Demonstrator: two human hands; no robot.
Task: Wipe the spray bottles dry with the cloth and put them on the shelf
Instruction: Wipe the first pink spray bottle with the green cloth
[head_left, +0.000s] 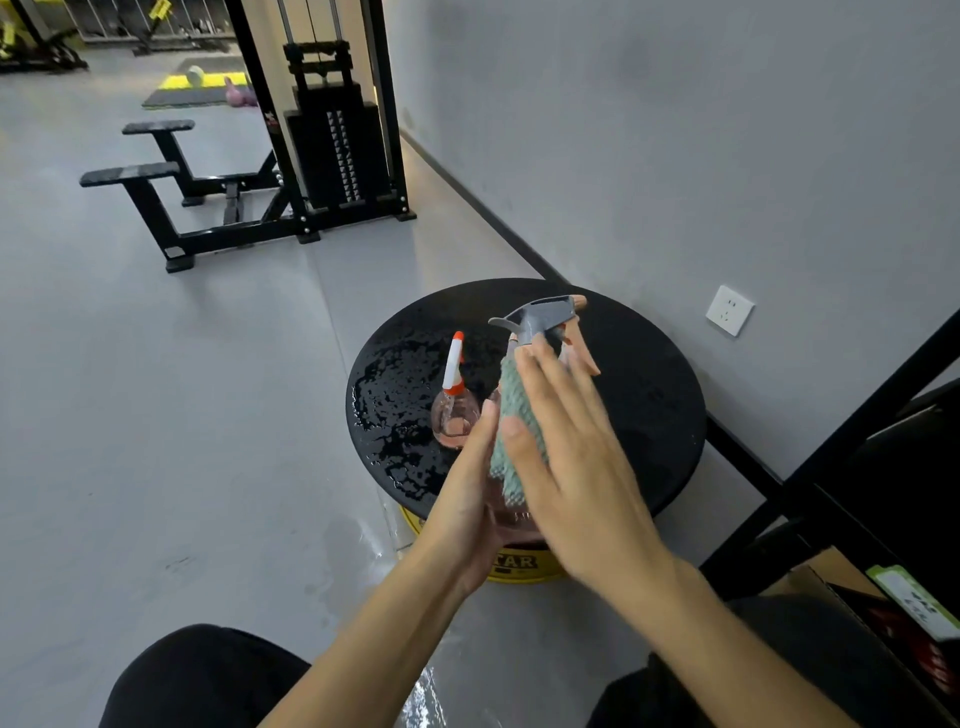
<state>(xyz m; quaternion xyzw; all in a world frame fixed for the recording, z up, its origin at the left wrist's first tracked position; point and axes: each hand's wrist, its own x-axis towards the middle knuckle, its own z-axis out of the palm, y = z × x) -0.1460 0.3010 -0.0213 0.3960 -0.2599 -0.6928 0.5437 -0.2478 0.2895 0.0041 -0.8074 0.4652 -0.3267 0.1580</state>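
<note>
Pink bottle (543, 317) lifted over worktop (649, 389) near edge, gripped by left hand (462, 499); right hand (576, 467) fingers (551, 382) straight, pressing cloth (514, 415) on; second bottle (454, 415) standing centre-left. Risk: wet grip slipping, knocking second bottle over.

place: gym | evidence: cable weight-stack machine (332, 150), padded benches (130, 174) (black), exercise mat (197, 88), kettlebell (232, 93)
</note>
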